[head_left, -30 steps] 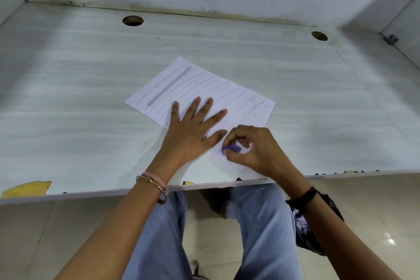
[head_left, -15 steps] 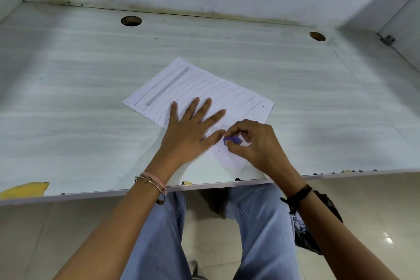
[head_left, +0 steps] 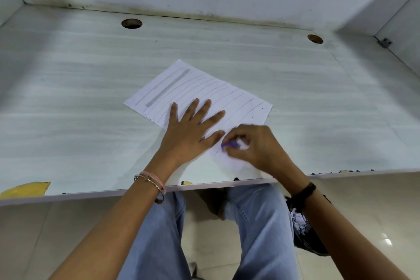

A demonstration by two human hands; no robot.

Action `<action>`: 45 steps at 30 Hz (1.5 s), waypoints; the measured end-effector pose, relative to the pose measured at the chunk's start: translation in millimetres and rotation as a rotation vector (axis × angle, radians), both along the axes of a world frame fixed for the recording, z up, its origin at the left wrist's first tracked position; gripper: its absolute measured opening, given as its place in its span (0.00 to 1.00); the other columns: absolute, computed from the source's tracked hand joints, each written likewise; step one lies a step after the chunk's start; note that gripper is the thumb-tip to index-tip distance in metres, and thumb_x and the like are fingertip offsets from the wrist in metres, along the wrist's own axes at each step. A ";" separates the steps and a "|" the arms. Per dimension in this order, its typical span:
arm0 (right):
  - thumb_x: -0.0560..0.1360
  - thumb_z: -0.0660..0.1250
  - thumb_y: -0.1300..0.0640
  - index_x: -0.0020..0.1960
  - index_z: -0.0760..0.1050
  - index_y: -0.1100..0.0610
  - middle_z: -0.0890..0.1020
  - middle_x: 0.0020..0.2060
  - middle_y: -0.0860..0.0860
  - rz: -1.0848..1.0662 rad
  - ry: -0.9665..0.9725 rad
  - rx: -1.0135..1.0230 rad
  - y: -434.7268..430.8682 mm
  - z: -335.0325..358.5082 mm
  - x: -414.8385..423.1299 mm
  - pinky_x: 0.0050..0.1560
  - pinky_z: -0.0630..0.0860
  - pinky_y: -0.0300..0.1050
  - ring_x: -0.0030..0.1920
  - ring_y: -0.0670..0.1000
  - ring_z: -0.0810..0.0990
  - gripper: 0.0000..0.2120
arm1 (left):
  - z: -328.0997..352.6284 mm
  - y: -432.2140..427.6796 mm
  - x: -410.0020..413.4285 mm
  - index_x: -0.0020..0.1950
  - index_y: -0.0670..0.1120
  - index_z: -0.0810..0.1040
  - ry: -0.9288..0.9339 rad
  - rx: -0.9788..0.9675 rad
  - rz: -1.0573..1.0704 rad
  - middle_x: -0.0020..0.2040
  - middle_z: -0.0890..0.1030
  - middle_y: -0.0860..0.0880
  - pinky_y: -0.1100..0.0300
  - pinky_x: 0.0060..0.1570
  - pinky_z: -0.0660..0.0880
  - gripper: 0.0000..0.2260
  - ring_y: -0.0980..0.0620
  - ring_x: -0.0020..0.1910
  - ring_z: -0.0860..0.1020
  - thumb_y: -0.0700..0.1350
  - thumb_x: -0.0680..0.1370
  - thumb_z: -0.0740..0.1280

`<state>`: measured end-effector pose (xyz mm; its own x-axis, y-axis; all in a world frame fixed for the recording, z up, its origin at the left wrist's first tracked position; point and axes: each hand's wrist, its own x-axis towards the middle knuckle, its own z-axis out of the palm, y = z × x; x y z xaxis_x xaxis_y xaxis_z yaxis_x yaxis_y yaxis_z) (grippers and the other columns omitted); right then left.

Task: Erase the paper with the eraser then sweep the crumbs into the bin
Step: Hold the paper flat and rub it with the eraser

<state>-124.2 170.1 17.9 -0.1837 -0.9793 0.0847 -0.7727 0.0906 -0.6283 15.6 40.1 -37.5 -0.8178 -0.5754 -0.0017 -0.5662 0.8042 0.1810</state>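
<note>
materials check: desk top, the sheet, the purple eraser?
Desk top: looks like laminate with a pale printed wood grain, matte; the front edge is chipped, showing yellowish core.
Sheet: thin white lined paper, matte, lying flat under the left hand.
Purple eraser: probably rubber or vinyl, matte, pinched in the right hand; blurred, so uncertain.

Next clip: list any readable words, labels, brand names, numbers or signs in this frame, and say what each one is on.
None can be read.
Paper: only pencil lines and one grey shaded bar, no letters or numbers.
Purple eraser in the right hand: mostly covered by the fingers, no print visible.
Desk, wall and bracelets: no labels or signs visible.
Dark patterned object by the right leg: pale markings, too blurred to read.
</note>
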 end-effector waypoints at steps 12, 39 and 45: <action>0.67 0.74 0.61 0.42 0.83 0.54 0.82 0.36 0.45 -0.147 -0.051 -0.061 -2.2 -4.7 -2.6 0.40 0.68 0.30 0.37 0.41 0.76 0.04 | 2.0 1.2 -0.1 0.78 0.65 0.41 -0.011 0.018 0.013 0.80 0.38 0.54 0.37 0.72 0.34 0.27 0.51 0.78 0.36 0.66 0.79 0.42; 0.67 0.74 0.61 0.40 0.83 0.55 0.80 0.33 0.43 0.016 -0.014 0.019 11.4 -6.1 20.9 0.36 0.66 0.28 0.34 0.41 0.73 0.03 | -0.6 0.0 0.3 0.77 0.65 0.41 0.014 0.017 0.006 0.80 0.39 0.55 0.36 0.72 0.34 0.27 0.51 0.78 0.36 0.66 0.80 0.43; 0.68 0.73 0.64 0.41 0.82 0.58 0.81 0.35 0.48 -0.215 -0.048 -0.095 -12.0 -4.9 -13.7 0.36 0.67 0.29 0.33 0.40 0.73 0.03 | -0.9 0.8 0.8 0.77 0.66 0.42 0.037 0.024 0.017 0.80 0.40 0.55 0.38 0.72 0.33 0.26 0.52 0.78 0.37 0.66 0.79 0.43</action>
